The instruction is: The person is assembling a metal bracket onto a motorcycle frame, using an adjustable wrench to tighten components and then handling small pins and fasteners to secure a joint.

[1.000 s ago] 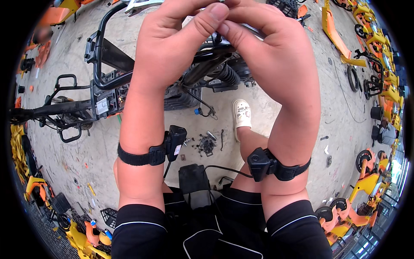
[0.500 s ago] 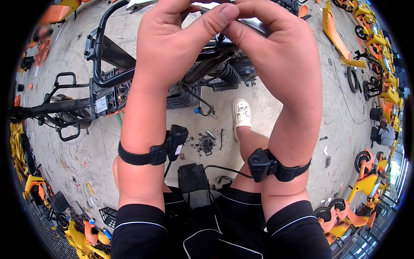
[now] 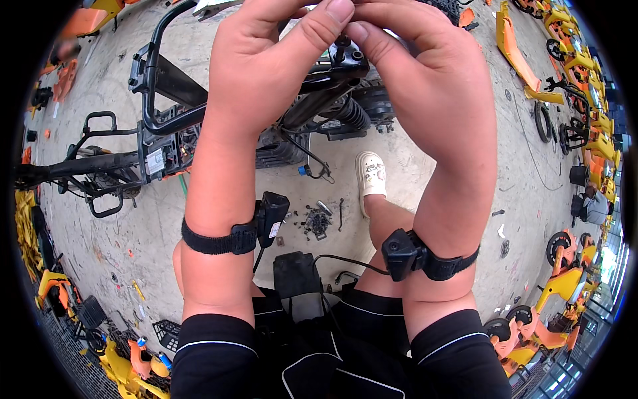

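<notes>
— What are the hands working on?
— A small part at the top edge of the view, mostly hidden; only a pale sliver shows between the fingertips. The left hand and right hand meet there, thumbs pressed tip to tip, fingers curled and pinching it. What it is, I cannot tell.

— What lies just beyond it?
— A black scooter frame, stripped of its panels, lies on the concrete floor past the hands, its spring shock just below the thumbs. The hands and forearms cover most of its middle.

— And nearer?
— A heap of screws lies near a white shoe, between the forearms. Each wrist wears a black strap with a small camera.

— Around the edges?
— Orange and yellow body panels far right, yellow scooters near right.
</notes>
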Motion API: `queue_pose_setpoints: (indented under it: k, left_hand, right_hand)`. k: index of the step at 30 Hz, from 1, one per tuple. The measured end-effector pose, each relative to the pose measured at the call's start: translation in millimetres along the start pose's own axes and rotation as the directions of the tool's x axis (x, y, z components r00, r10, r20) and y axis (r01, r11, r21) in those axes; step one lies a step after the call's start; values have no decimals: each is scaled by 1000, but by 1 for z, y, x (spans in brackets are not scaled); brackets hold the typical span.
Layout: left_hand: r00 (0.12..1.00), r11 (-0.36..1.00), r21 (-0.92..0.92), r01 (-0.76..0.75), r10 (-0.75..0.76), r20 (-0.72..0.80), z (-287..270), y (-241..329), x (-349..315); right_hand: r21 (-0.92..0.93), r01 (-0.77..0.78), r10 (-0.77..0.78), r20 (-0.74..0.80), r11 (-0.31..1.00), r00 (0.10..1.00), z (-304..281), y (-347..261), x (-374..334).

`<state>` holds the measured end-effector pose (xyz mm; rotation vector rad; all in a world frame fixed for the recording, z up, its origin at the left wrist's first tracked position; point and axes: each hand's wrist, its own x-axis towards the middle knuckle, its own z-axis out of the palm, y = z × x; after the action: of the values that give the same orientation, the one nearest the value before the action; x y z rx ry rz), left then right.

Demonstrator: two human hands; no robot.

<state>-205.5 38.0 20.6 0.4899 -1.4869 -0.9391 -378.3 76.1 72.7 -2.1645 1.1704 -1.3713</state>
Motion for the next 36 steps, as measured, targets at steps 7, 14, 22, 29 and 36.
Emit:
queue_pose_setpoints:
  k: [7, 14, 22, 29, 36]
  left_hand:
    - [999, 999, 31, 23, -24, 48, -2, 7, 3]
    - [999, 997, -74, -3, -1, -47, 7, 2, 4]
    - [1000, 1000, 16, 10, -10, 20, -1, 2, 1]
    - [999, 999, -24, 39, -39, -14, 1, 8, 1]
    - [997, 999, -28, 23, -25, -67, 6, 6, 0]
  right_hand:
    - [-93, 45, -46, 0, 995, 999, -3, -15, 1]
    - [-17, -39, 39, 13, 999, 999, -5, -17, -4]
    - [8, -23, 23, 3, 1000, 1000, 3, -10, 4]
    - [-62, 64, -66, -19, 996, 998, -2, -8, -2]
    - [-214, 29, -21, 38, 976, 999, -1, 8, -2]
